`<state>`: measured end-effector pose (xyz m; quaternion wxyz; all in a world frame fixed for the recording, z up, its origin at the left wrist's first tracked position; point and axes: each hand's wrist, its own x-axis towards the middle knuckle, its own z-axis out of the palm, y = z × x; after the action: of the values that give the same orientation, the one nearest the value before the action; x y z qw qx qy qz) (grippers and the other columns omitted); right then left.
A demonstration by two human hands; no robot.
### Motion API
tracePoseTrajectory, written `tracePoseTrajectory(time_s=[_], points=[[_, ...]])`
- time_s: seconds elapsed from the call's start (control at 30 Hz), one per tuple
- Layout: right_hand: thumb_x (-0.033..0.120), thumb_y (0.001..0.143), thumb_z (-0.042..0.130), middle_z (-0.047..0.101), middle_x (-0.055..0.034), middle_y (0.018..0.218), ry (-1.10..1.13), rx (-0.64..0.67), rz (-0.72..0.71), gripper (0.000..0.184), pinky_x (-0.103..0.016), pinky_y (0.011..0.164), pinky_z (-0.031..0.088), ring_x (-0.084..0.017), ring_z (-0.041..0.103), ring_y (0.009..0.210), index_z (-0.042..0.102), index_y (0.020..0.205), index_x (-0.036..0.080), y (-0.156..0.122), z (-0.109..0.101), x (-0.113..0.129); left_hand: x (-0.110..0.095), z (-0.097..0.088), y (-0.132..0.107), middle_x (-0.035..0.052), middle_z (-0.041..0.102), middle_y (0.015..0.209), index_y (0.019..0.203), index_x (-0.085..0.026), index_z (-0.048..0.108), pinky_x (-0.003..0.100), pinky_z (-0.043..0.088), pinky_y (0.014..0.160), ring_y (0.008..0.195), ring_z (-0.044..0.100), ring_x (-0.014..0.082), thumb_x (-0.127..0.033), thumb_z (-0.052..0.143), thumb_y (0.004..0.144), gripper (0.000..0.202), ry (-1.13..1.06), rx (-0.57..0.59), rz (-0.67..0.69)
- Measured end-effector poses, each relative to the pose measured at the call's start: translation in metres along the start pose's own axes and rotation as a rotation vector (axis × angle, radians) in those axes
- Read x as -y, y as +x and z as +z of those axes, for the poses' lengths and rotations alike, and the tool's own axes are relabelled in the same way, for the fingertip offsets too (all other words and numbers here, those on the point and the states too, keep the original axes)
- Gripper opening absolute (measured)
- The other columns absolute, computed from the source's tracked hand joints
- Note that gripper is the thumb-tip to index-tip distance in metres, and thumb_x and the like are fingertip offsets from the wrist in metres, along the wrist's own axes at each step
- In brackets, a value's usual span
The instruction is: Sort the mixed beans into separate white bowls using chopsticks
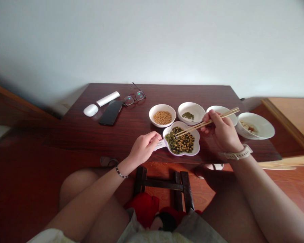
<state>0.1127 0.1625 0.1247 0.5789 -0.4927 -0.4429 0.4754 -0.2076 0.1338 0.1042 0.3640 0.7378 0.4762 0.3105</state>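
My left hand (145,147) is closed on the flat handle of a white, scallop-edged bowl (197,143) at the table's front edge. Mixed beans (183,143) lie in this bowl: yellow, black and small green ones. In my right hand (219,128) is a pair of wooden chopsticks (200,125), their tips down among the green beans on the bowl's left side. Behind it stand a round bowl of yellow soybeans (162,117) and a bowl with a few green mung beans (187,116). My right hand partly hides another white bowl (226,109), whose contents I cannot see.
At the right end of the table, a larger white bowl (264,126) holds pale pieces. Eyeglasses (134,98), a black phone (110,113), a white tube-shaped case (108,98) and a small white rounded case (90,110) lie at left. A wall rises behind the table (73,131).
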Motion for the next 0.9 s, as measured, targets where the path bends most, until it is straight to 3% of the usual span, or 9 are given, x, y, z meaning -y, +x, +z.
tracePoseTrajectory(time_s=[0.23, 0.43, 0.7, 0.9], points=[[0.071, 0.098, 0.08, 0.067, -0.0014, 0.064, -0.028, -0.025, -0.036, 0.052, -0.02, 0.047, 0.051, -0.012, 0.061, 0.054, 0.072, 0.08, 0.023, 0.0, 0.0, 0.002, -0.001, -0.001, 0.0, 0.0039, 0.083, 0.096, 0.103, -0.019, 0.078, 0.029, 0.047, 0.075, 0.082, 0.072, 0.0179, -0.045, 0.051, 0.118, 0.04, 0.008, -0.001, 0.0], [0.06, 0.098, 0.084, 0.066, -0.0013, 0.074, 0.075, -0.094, -0.114, 0.045, -0.021, 0.046, 0.049, -0.011, 0.061, 0.055, 0.069, 0.079, 0.021, 0.005, -0.009, 0.006, 0.0, -0.001, 0.0, 0.0047, 0.084, 0.096, 0.103, -0.02, 0.078, 0.029, 0.048, 0.075, 0.083, 0.073, 0.0183, -0.044, 0.051, 0.118, 0.039, 0.009, -0.004, -0.003], [0.02, 0.111, 0.059, 0.058, -0.0008, 0.07, 0.219, -0.487, -0.328, 0.042, -0.022, 0.045, 0.043, -0.011, 0.056, 0.054, 0.062, 0.069, 0.019, 0.021, -0.044, 0.028, -0.002, -0.001, 0.0, 0.0045, 0.083, 0.095, 0.103, -0.019, 0.078, 0.028, 0.047, 0.073, 0.081, 0.073, 0.0185, -0.047, 0.052, 0.118, 0.041, 0.008, -0.005, -0.005], [0.022, 0.115, 0.052, 0.057, -0.0002, 0.068, 0.092, -0.763, -0.382, 0.049, -0.025, 0.044, 0.042, -0.012, 0.055, 0.048, 0.062, 0.066, 0.021, 0.027, -0.083, 0.03, -0.001, 0.0, 0.0, 0.0046, 0.084, 0.098, 0.102, -0.02, 0.077, 0.028, 0.048, 0.076, 0.084, 0.074, 0.0195, -0.047, 0.051, 0.118, 0.041, 0.001, -0.003, -0.004]])
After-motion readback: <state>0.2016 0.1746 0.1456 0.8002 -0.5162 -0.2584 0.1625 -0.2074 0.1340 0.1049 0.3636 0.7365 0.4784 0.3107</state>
